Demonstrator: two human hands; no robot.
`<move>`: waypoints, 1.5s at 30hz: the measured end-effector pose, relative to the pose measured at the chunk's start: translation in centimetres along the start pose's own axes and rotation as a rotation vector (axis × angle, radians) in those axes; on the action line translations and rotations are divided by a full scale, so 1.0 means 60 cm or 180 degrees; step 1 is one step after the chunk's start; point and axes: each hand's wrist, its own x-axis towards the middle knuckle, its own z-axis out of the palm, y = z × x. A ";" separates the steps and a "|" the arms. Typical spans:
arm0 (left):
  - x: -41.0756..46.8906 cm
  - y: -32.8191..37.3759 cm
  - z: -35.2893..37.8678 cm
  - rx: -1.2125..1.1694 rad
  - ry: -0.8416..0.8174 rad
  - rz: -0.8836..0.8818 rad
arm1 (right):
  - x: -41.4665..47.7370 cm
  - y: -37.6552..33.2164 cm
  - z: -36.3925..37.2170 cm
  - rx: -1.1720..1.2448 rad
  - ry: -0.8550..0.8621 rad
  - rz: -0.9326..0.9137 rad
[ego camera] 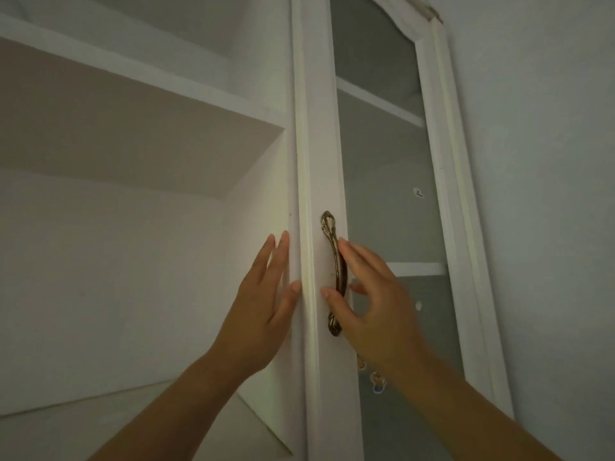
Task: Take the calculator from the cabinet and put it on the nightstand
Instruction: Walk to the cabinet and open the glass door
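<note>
Judging by where the hands sit, the main risk is pinched fingers. The left hand (263, 301), flat with straight fingers and holding nothing, presses against the edge of the door (319, 144) at the centre of the frame. Its thumb tip rests on the moulding (304, 194), so a quick swing of the door could trap it against the cabinet (259, 207) wall. The right hand (372, 304) brackets the handle (341, 277), thumb on one side and lightly bent fingers across the other, not closed round it. A tug from so loose a hold could slip off the smooth metal, and a door left to bang could crack the glass (382, 161). The calculator is not in view: the shelves (133, 71) in the upper left are seen from below, so their tops are hidden, and the glass on the right is too cloudy to see through. The cabinet looks like white painted wood, matt, with raised edges. The handle is a slim, curved bar of antique brass with ornate cast ends. Small cartoon stickers (377, 382) cling to the glass at lower right.
</note>
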 end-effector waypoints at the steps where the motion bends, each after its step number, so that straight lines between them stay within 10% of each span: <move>1: -0.001 -0.002 0.003 -0.0071 -0.0004 0.0013 | -0.004 -0.004 0.003 -0.0037 0.0116 0.0038; 45: 0.001 0.002 0.004 -0.0487 -0.0067 -0.0113 | -0.004 -0.046 0.041 -0.0563 0.1176 0.0646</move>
